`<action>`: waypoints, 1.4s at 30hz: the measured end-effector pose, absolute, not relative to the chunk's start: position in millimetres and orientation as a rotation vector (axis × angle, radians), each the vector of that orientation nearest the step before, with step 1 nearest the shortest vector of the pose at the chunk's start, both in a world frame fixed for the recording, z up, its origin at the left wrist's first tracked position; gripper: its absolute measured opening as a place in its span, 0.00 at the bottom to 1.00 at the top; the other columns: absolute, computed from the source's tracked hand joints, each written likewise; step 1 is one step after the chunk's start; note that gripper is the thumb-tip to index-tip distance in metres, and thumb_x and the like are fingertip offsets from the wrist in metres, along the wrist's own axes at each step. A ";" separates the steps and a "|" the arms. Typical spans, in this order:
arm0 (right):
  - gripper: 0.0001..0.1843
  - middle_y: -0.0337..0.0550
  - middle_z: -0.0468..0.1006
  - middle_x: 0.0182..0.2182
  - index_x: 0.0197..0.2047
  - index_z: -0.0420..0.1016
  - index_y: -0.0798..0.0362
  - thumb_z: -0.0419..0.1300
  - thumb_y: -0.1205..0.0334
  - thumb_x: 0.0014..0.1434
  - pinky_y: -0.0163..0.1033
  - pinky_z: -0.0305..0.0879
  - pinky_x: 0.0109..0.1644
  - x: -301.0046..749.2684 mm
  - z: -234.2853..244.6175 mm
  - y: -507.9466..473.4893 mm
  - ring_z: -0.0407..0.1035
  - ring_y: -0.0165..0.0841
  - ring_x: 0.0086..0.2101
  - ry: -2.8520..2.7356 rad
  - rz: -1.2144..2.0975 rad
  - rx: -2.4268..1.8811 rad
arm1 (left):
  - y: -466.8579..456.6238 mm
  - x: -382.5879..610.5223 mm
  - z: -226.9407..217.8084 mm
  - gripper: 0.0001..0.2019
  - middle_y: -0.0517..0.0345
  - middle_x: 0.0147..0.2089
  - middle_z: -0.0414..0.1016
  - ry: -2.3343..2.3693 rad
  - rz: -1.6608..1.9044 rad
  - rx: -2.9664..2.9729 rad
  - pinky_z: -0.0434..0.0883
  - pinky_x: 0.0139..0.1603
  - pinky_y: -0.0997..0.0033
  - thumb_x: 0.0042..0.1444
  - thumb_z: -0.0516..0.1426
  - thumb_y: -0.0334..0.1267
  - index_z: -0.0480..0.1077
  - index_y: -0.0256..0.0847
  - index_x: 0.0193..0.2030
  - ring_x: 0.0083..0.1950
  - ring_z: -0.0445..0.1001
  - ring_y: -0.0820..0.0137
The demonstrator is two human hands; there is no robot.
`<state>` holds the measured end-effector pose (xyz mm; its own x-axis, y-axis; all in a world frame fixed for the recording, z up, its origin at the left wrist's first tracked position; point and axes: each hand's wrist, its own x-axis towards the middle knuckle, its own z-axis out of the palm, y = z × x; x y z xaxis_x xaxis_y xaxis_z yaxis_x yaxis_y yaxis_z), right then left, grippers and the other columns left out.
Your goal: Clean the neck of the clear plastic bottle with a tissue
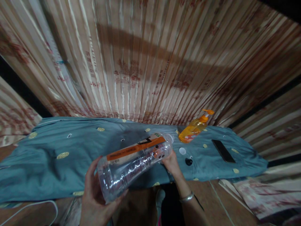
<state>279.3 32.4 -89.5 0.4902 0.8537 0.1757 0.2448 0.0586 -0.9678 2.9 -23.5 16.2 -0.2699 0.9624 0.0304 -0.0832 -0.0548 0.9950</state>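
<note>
A large clear plastic bottle (135,163) with an orange and white label is held tilted in front of me, its neck toward the upper right. My left hand (96,191) is wrapped round its base end. Near the neck, my right hand (171,161) grips the underside, with most of its fingers hidden behind the bottle. No liquid shows inside it. Just right of the neck, a white round cap (182,151) and a small black round object (188,161) lie on the cloth. An orange pump bottle (193,129) with yellow liquid stands beyond them.
A blue-green cloth (80,144) with yellow spots covers the low surface. A black phone (223,151) lies at its right. Pleated patterned curtains (150,72) hang right behind. A white cable (53,202) runs at the lower left, near the tiled floor.
</note>
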 end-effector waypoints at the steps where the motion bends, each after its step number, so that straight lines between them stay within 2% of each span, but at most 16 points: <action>1: 0.22 0.46 0.91 0.41 0.42 0.77 0.47 0.73 0.58 0.42 0.46 0.83 0.49 279.5 -89.7 32.5 0.85 0.44 0.40 -1.013 0.602 -1.483 | -23.5 2.6 16.4 0.49 0.50 0.58 0.86 1.321 1.476 1.040 0.86 0.49 0.63 0.41 0.78 0.45 0.68 0.47 0.71 0.55 0.88 0.53; 9: 0.20 0.46 0.91 0.40 0.41 0.78 0.47 0.73 0.56 0.42 0.48 0.83 0.49 279.7 -92.3 32.7 0.85 0.45 0.39 -1.008 0.593 -1.468 | -22.2 0.3 19.2 0.53 0.51 0.57 0.87 1.311 1.448 1.019 0.87 0.48 0.61 0.34 0.80 0.42 0.68 0.48 0.70 0.54 0.89 0.51; 15: 0.20 0.45 0.91 0.40 0.41 0.78 0.47 0.73 0.56 0.42 0.48 0.82 0.49 278.9 -90.2 32.4 0.85 0.45 0.40 -1.016 0.588 -1.490 | -22.8 2.1 17.3 0.52 0.51 0.58 0.87 1.301 1.471 1.012 0.86 0.50 0.59 0.34 0.81 0.45 0.70 0.50 0.69 0.56 0.88 0.49; 20: 0.21 0.45 0.91 0.41 0.41 0.78 0.47 0.73 0.57 0.41 0.48 0.83 0.48 278.4 -90.5 32.5 0.85 0.45 0.39 -0.996 0.582 -1.480 | -25.1 1.4 16.5 0.50 0.50 0.59 0.86 1.274 1.474 1.039 0.85 0.54 0.59 0.41 0.78 0.45 0.68 0.48 0.72 0.57 0.88 0.51; 25: 0.22 0.45 0.91 0.41 0.42 0.79 0.47 0.74 0.58 0.42 0.47 0.84 0.47 279.5 -92.6 33.0 0.85 0.45 0.40 -1.015 0.593 -1.464 | -25.6 -3.2 13.2 0.53 0.49 0.62 0.85 1.274 1.463 1.055 0.85 0.57 0.54 0.37 0.80 0.45 0.69 0.49 0.73 0.61 0.86 0.47; 28: 0.21 0.44 0.91 0.41 0.41 0.79 0.47 0.74 0.56 0.42 0.49 0.83 0.49 280.6 -94.0 33.0 0.85 0.44 0.40 -1.018 0.577 -1.473 | -24.7 -4.4 11.1 0.54 0.48 0.64 0.84 1.263 1.465 1.076 0.84 0.58 0.56 0.36 0.81 0.44 0.69 0.50 0.73 0.62 0.85 0.47; 32: 0.20 0.45 0.91 0.40 0.40 0.79 0.47 0.74 0.56 0.42 0.49 0.82 0.49 282.4 -95.8 32.8 0.84 0.44 0.39 -1.022 0.577 -1.508 | -24.3 -4.1 10.4 0.52 0.48 0.64 0.83 1.262 1.463 1.105 0.83 0.59 0.60 0.39 0.79 0.45 0.68 0.49 0.73 0.63 0.84 0.50; 37: 0.19 0.47 0.91 0.40 0.39 0.79 0.48 0.73 0.53 0.43 0.51 0.82 0.51 282.1 -94.8 32.8 0.84 0.46 0.40 -1.047 0.580 -1.520 | -24.9 -2.6 12.3 0.52 0.50 0.62 0.85 1.248 1.451 1.067 0.83 0.53 0.66 0.39 0.79 0.43 0.67 0.50 0.73 0.59 0.86 0.53; 42: 0.19 0.47 0.91 0.42 0.39 0.78 0.47 0.73 0.55 0.43 0.50 0.83 0.51 279.2 -90.1 32.5 0.85 0.46 0.41 -1.025 0.598 -1.484 | -24.6 -1.8 12.9 0.52 0.50 0.62 0.85 1.233 1.478 1.042 0.82 0.56 0.66 0.36 0.80 0.41 0.68 0.50 0.72 0.60 0.86 0.54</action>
<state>279.2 32.5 -90.1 0.4840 0.8553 0.1849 0.2595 0.0616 -0.9638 -1.8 -24.6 12.9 -0.2214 0.9740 0.0486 -0.1266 -0.0781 0.9889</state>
